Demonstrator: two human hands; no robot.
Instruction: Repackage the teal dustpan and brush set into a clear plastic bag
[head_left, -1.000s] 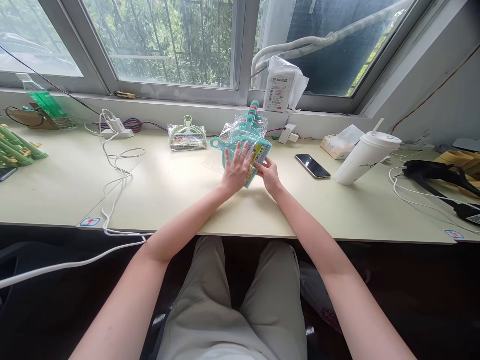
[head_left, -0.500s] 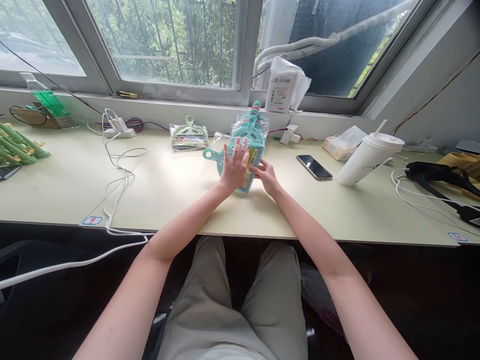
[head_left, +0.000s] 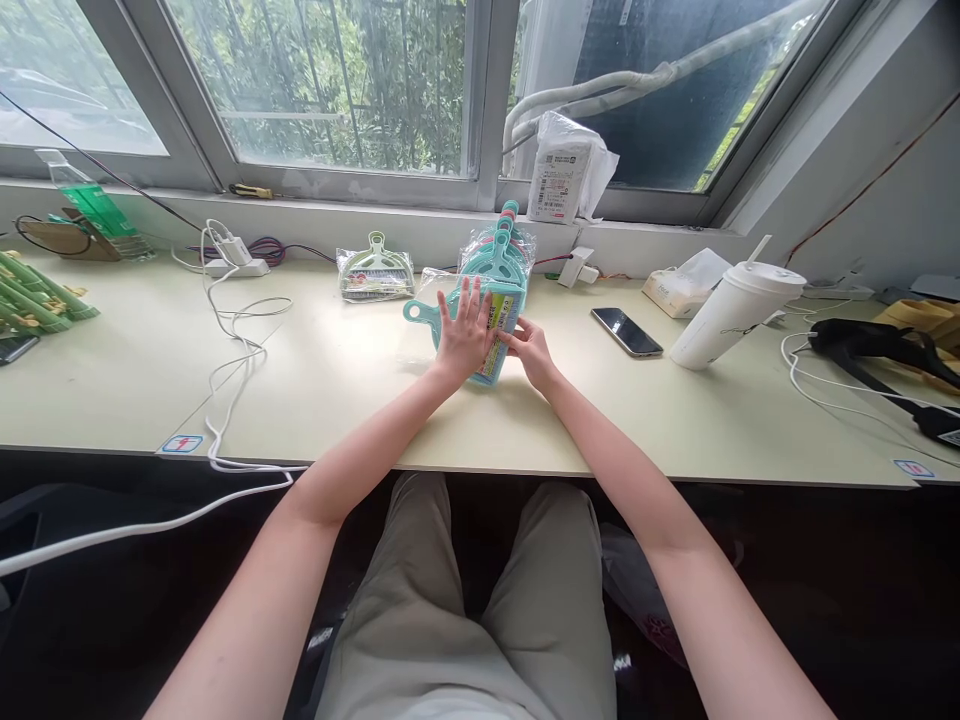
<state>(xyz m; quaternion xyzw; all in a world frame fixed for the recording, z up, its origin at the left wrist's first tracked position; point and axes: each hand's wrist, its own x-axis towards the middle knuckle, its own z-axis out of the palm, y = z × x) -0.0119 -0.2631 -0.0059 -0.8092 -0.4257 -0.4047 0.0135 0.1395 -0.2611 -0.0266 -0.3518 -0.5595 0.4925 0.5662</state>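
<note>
Two bare forearms in view, no sleeves showing, no watch or rings on the left hand (head_left: pixel 463 338) or the right hand (head_left: pixel 529 352). Down below, light khaki-grey trousers (head_left: pixel 465 610) (plain fabric, softly creased at the thighs).

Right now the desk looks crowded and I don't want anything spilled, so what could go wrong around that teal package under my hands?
The left hand lies flat on the teal package and the right hand pinches its edge. A sweep to the right might reach the phone or tip the leaning white cup. Pushed back, it could topple the bagged stack behind it. The white cable may snag the left arm.
</note>
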